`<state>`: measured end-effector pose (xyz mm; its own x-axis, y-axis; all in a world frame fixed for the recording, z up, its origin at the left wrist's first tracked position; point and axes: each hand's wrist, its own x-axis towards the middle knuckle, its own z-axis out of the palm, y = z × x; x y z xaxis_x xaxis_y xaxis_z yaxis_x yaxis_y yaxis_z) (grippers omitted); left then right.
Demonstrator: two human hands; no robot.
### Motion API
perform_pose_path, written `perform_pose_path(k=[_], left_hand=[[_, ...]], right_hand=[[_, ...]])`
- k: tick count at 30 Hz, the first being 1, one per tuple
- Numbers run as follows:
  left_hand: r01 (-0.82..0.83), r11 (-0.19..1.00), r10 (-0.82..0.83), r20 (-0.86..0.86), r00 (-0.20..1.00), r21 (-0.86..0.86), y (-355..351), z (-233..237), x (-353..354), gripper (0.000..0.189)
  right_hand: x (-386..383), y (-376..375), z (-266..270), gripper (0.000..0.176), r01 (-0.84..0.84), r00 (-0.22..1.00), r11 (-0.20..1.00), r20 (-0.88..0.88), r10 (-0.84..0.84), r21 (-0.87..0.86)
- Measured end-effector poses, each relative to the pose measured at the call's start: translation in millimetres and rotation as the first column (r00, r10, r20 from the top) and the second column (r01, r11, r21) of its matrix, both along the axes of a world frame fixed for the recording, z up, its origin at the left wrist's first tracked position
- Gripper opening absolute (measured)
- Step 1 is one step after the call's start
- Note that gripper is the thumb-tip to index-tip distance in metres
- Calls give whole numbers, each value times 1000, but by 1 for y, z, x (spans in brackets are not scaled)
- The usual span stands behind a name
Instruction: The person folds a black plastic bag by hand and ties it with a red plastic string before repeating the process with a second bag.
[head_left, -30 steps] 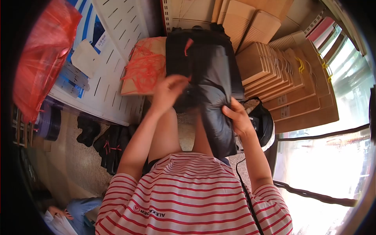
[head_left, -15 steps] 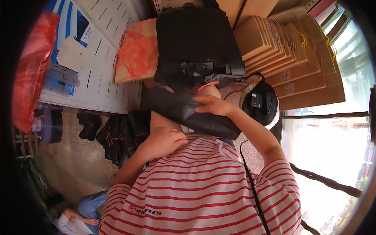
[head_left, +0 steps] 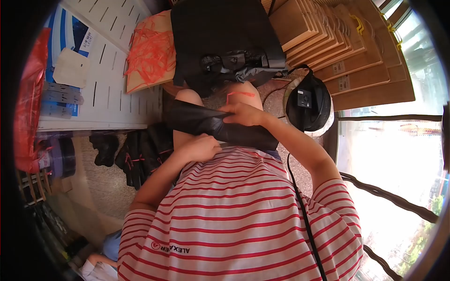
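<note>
A folded black sheet (head_left: 194, 120) lies across my thighs. My right hand (head_left: 244, 114) pinches its upper edge near the middle. At the sheet's lower edge, my left hand (head_left: 201, 148) rests with curled fingers; a thin pale strip shows by the fingertips, too small to identify. A red strand (head_left: 241, 94) lies over my right knee. Beyond my knees is a large stack of black material (head_left: 225, 30) with crumpled, shiny pieces at its near side. Left of it, many red strands (head_left: 152, 56) are heaped on a cardboard piece (head_left: 136, 84).
Brown boards (head_left: 356, 70) stand at the upper right beside a round black object (head_left: 307, 103). A white slotted panel (head_left: 101, 103) is on the left, with black bundles (head_left: 133, 159) tied in red below it. At the lower left, another person's arm (head_left: 101, 258) shows.
The black sheet, blurred and slanting before, now lies flatter across my thighs. My right hand keeps its grip on it. My left hand has moved slightly up to the sheet's lower edge.
</note>
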<state>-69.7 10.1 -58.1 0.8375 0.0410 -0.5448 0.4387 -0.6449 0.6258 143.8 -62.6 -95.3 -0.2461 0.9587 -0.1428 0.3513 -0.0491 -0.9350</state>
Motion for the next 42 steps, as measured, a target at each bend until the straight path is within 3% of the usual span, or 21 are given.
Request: perform_pose_path(k=[2, 4, 5, 7, 10, 11, 12, 13, 14, 15, 17, 20, 23, 25, 27, 30, 33, 35, 37, 41, 42], left_hand=[[-1, 999, 2, -19, 1000, 39, -13, -50, -10, 26], [-448, 891, 437, 396, 808, -68, -29, -72, -11, 26], [-445, 893, 433, 400, 807, -69, -34, -75, -9, 26], [-588, 413, 884, 151, 442, -695, -39, -70, 1, 26], [-608, 464, 812, 34, 583, -645, -24, -74, -7, 29], [-619, 589, 733, 23, 679, -520, -23, -73, -8, 29], [-601, 702, 649, -3, 761, -382, -25, -67, -10, 29], [-487, 824, 553, 223, 803, -290, -34, -63, -15, 30], [-365, 931, 362, 203, 910, -23, -37, -44, -14, 32], [-363, 932, 357, 218, 908, -16, -37, -24, -12, 32], [-66, 933, -37, 276, 961, 355, -34, 11, -8, 32], [-130, 945, -29, 471, 881, 301, -23, 41, 0, 28], [-206, 944, 68, 459, 886, 258, -12, 50, 11, 31], [-227, 933, 67, 485, 872, 279, -6, 54, 16, 30], [-447, 894, 414, 350, 840, 17, -5, 55, 20, 32], [-490, 871, 434, 405, 805, 41, -2, 45, 20, 36], [-524, 851, 472, 375, 798, 43, 0, 35, 19, 38], [-596, 793, 604, 288, 743, -126, 2, 27, 17, 34], [-612, 767, 641, 252, 725, -192, 1, 36, 20, 33], [-670, 708, 703, 312, 639, -223, 2, 34, 20, 39], [-688, 685, 727, 293, 621, -242, 1, 41, 22, 39]], right_hand=[[2, 2, -4, 38, 5, 997, 999, -78, -8, -46], [4, 3, -5, 33, -19, 868, 936, -471, -160, -353], [5, 3, -3, 33, -14, 869, 936, -467, -162, -351], [6, 2, 1, 30, -40, 776, 932, -598, -199, -361], [7, 2, 3, 32, 31, 840, 940, -501, -208, -339], [9, 2, 9, 32, 45, 845, 943, -491, -212, -329], [10, 2, 20, 33, 94, 964, 972, -226, -143, -215], [11, 3, 28, 34, 105, 993, 990, 70, -99, -90], [12, 3, 13, 35, 77, 972, 994, 217, -91, 72], [11, 4, 0, 35, 78, 969, 993, 227, -96, 85], [5, 7, -15, 38, -64, 955, 997, -293, 50, -36], [-5, 7, -3, 35, -166, 982, 983, -100, 158, -75], [-15, 1, -5, 40, -81, 995, 996, 52, 79, 26], [-15, -3, 5, 48, -68, 962, 914, 269, -47, 401], [-18, -8, 10, 54, 25, 966, 884, 217, -142, 467], [-22, -11, 25, 51, 84, 901, 713, 252, -353, 696], [-17, -18, 21, 50, 83, 948, 772, 190, -257, 631], [-18, -24, 29, 60, 29, 916, 763, 289, -279, 646], [-23, -32, 38, 65, 96, 962, 970, 232, -148, 222], [-26, -31, 9, 48, 84, 989, 950, 92, -116, 300], [-27, -28, 9, 31, 118, 992, 927, 8, -129, 355]])
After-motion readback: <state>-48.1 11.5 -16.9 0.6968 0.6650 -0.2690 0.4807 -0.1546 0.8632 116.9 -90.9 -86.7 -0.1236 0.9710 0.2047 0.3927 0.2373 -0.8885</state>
